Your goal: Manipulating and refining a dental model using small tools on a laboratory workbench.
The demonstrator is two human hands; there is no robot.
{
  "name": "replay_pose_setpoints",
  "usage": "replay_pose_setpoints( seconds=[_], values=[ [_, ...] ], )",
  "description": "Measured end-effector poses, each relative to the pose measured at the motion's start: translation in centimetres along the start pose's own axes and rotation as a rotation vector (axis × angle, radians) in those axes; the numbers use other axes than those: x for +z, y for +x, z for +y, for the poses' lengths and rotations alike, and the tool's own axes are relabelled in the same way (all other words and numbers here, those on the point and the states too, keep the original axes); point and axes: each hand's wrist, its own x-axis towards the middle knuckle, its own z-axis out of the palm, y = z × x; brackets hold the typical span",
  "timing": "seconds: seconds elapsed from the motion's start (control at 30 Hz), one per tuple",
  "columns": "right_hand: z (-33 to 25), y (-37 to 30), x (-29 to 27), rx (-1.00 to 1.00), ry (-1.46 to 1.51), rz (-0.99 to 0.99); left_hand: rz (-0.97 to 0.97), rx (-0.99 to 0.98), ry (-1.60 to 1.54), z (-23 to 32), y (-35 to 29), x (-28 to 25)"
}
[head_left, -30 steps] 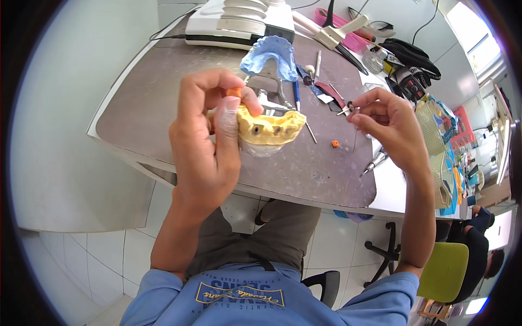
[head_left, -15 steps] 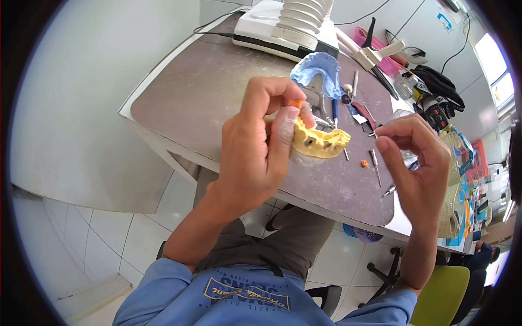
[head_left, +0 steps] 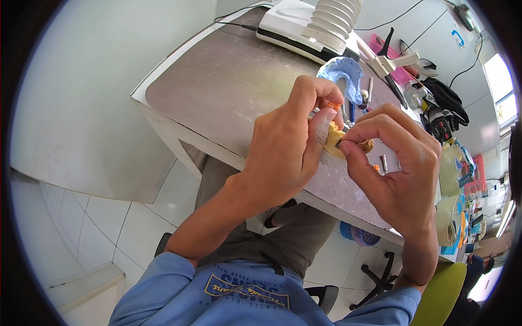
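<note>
My left hand [head_left: 283,144] is closed on a yellow dental model [head_left: 333,145], held over the near part of the bench. A small orange piece [head_left: 334,106] shows between its thumb and fingers, above the model. Pinched together, the thumb and forefinger of my right hand [head_left: 397,163] meet the model's front side. Whatever is in that pinch is too small and covered to name. Both hands hide much of the model. A blue dental impression [head_left: 342,68] lies beyond them on the bench.
The grey bench top [head_left: 217,87] carries a white machine with a ribbed hose [head_left: 331,24] at the back. A small metal-handled tool [head_left: 384,163] and an orange bit [head_left: 376,168] lie beside my right hand. Woven baskets [head_left: 448,217] stand at the right.
My right hand has moved left, from beside the model to touching its front. The left hand, still holding the model, appears farther right, and the whole view has shifted slightly.
</note>
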Motion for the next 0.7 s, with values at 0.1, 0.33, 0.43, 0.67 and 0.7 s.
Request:
replay_pose_setpoints(
  seconds=[0.1, 0.33, 0.43, 0.67, 0.7],
  values=[
    [0.1, 0.2, 0.1, -0.059, -0.062, -0.007, -0.009, -0.015, 0.008, 0.1, -0.1, 0.0],
    [0.3, -0.1, 1.1, -0.018, -0.011, 0.04, 0.003, -0.024, 0.028, 0.3, -0.2, 0.0],
    [0.7, 0.0, 0.4, -0.06, -0.035, 0.025, -0.007, -0.018, 0.064, 0.3, -0.1, 0.0],
    [1.3, 0.5, -0.3, 0.245, 0.332, 0.042, -0.013, -0.056, 0.004, 0.3, -0.2, 0.1],
    [1.2, 0.1, -0.3, 0.196, 0.392, 0.101, -0.011, -0.049, 0.006, 0.2, -0.2, 0.1]
  ],
)
